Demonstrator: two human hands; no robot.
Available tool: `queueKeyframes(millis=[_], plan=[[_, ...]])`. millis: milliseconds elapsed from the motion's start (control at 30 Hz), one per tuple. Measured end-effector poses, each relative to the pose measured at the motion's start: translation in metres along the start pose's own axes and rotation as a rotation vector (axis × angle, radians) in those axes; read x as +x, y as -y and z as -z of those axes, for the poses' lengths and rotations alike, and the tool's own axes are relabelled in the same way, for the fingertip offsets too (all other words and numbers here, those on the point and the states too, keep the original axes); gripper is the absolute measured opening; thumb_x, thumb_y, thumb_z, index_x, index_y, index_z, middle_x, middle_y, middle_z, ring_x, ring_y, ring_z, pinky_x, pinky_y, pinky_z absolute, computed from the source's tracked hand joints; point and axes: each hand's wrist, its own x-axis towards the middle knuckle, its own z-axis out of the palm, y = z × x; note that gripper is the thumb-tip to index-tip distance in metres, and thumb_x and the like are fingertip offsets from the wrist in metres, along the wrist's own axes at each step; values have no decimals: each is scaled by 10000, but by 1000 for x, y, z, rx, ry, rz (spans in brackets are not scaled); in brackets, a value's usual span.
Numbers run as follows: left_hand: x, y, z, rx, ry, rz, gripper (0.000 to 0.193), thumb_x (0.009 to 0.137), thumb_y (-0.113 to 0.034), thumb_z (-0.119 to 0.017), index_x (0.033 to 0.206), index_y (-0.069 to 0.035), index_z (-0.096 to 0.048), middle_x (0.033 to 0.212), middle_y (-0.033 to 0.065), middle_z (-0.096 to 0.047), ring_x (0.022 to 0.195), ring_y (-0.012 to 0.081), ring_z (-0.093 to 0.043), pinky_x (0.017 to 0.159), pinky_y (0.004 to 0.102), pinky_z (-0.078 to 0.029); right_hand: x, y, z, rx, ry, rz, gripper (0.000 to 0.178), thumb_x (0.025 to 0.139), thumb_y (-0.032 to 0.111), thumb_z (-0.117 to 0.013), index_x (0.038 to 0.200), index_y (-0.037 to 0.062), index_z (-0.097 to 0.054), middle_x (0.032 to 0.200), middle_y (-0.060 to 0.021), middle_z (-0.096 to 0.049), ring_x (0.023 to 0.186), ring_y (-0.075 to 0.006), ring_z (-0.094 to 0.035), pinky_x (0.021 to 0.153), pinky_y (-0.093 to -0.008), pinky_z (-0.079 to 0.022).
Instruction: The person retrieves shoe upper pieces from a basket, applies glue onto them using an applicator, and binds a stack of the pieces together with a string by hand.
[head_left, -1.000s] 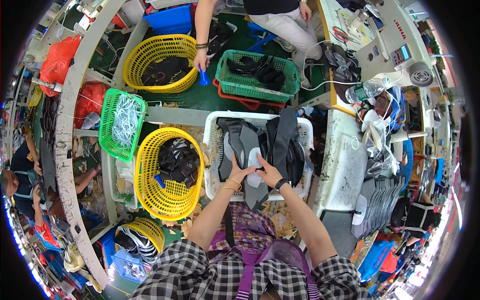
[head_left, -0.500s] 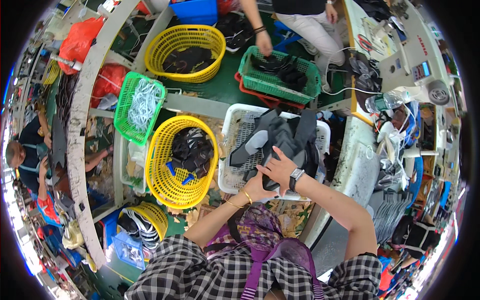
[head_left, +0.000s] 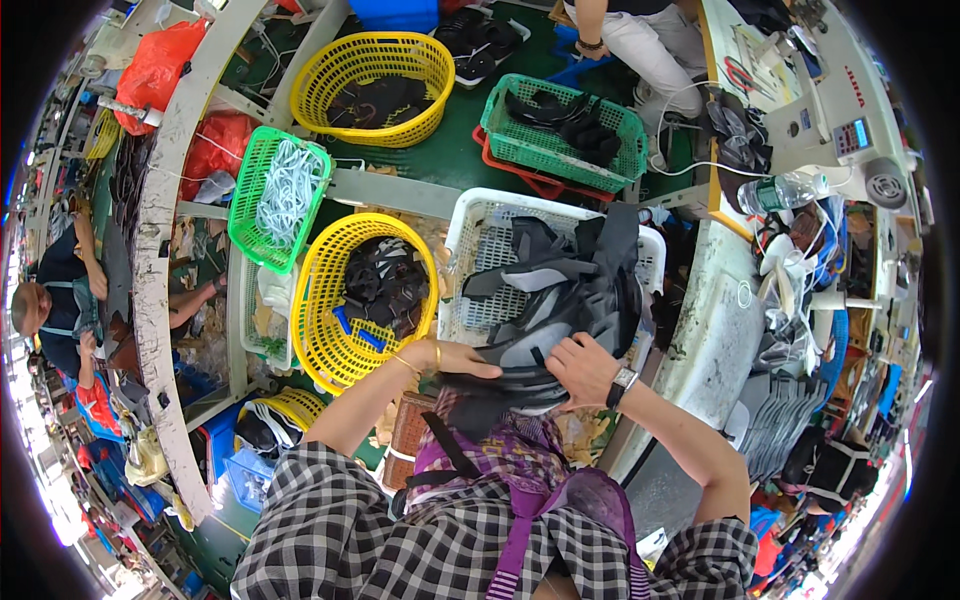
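At the near edge of a white plastic basket (head_left: 458, 225), both my hands work on a loose stack of black and grey shoe-upper pieces (head_left: 525, 350). My left hand (head_left: 460, 360) grips the stack's left end, its fingers lying along the top pieces. On the right, my right hand (head_left: 585, 372) is closed on the other end, fingers bent over the edge. More black and grey pieces (head_left: 605, 265) lie heaped in the basket behind the stack. What my thumbs press against is hidden.
Left of the white basket stands a yellow basket (head_left: 310, 330) with dark pieces and blue-handled tools. Beyond are a green basket of pale cords (head_left: 288, 195), another yellow basket (head_left: 300, 95) and a green basket (head_left: 490, 115). A worktable (head_left: 700, 330) borders the right; a co-worker's hand (head_left: 592, 45) shows ahead.
My hands have drawn the pieces toward me and spread apart, the left moving leftward. The co-worker's hand has moved away from the far green basket.
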Motion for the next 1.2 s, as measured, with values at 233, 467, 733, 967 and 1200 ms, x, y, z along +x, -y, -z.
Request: queueKeyframes(millis=[233,467,733,967,1200], plan=[[12,-2,15,18,-296,183,836,750,-681,-514,1237,-2,-492,1171,153,-564,1090,298,-527,870,358,-442,-34,-7,-13,20,11,-51,637,529,524,-757,880,66,-489,822,-62,-521,851,-235,-535,868,-368,-377],[7,-137,-25,378,-417,-814,745,726,-344,-702,1313,-21,-375,1122,195,-580,1023,346,-564,894,371,-437,-37,-14,0,112,-26,-179,669,534,525,-752,916,35,-504,836,-100,-543,865,-269,-544,856,-370,-384],[69,51,69,413,13,-268,772,799,-516,-598,1373,-58,-356,1389,157,-378,1294,258,-346,1035,423,-305,-51,-15,41,245,-153,-194,652,544,475,-777,940,26,-519,880,-125,-543,911,-293,-534,878,-386,-376],[112,21,30,372,-342,-41,488,818,-411,-606,1082,0,-597,998,167,-633,906,255,-620,808,350,-476,-97,-19,33,1067,-1203,-847,955,623,731,-629,1175,-23,-437,968,-94,-529,858,-220,-525,758,-343,-426],[154,22,43,3,-820,-79,733,821,-346,-642,1360,14,-301,1335,215,-428,1232,300,-431,1008,343,-346,-120,-12,60,2163,-1270,-354,934,685,850,-333,1125,39,-483,682,-31,-408,549,-160,-366,508,-283,-306]])
